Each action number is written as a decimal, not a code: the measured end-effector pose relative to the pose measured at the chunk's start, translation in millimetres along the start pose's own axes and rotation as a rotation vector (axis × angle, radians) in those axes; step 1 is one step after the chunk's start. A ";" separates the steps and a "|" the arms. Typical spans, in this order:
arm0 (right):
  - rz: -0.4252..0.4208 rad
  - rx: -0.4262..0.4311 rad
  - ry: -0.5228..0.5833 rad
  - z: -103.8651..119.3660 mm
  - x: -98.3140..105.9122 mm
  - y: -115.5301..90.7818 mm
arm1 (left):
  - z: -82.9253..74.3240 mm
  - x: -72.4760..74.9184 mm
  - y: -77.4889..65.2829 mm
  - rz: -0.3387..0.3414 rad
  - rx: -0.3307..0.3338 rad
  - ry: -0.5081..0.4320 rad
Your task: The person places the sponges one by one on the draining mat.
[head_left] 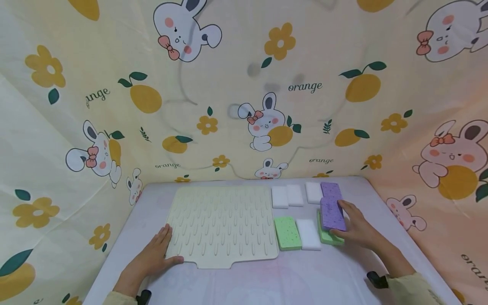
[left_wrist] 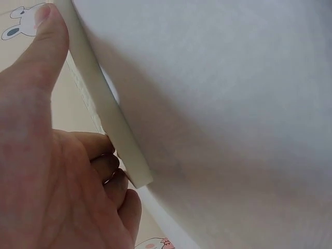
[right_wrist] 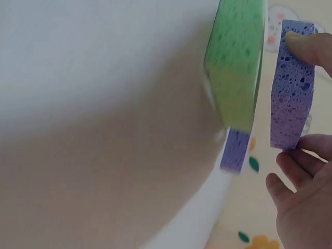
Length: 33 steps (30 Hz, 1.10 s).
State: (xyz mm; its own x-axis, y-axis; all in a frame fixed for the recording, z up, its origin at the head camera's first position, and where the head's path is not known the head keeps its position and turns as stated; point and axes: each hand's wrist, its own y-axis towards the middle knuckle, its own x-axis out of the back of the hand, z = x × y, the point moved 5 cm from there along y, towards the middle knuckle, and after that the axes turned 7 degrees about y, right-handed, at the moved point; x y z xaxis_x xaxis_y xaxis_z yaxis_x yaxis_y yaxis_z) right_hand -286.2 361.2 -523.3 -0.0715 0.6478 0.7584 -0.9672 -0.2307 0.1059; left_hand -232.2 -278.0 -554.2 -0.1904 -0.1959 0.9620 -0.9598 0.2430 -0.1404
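Observation:
In the head view my right hand (head_left: 358, 226) pinches a purple sponge (head_left: 331, 215) by its ends, between thumb and fingers. This sponge overlaps a green sponge (head_left: 333, 239) there; the right wrist view shows a gap between the held sponge (right_wrist: 293, 88) and the green one (right_wrist: 236, 62). At the left, my left hand (head_left: 154, 254) touches a cream drying mat (head_left: 228, 220) with raised ridges. Its fingers lie along the mat's left edge, with the thumb by the front corner. The left wrist view shows thumb and fingertips spread along the mat's rim (left_wrist: 111, 111).
Right of the mat stand another green sponge (head_left: 287, 233) and a white sponge (head_left: 309, 234). Behind them are white sponges (head_left: 295, 195) and a second purple sponge (head_left: 331, 190). Everything lies on a white table (head_left: 267, 284), with a patterned cloth (head_left: 228, 84) at the back and sides.

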 end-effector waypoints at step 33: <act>-0.001 0.090 -0.014 71.3 -58.5 51.8 | 6.2 -5.0 6.2 0.020 0.021 -0.005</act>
State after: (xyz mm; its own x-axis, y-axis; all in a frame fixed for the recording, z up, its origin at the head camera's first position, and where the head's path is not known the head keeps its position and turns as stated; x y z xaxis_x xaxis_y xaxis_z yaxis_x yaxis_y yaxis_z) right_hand -314.8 259.6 -516.4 -0.0666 0.6377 0.7674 -0.9414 -0.2951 0.1635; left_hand -238.5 -281.3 -561.4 -0.2109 -0.1954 0.9578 -0.9598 0.2270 -0.1650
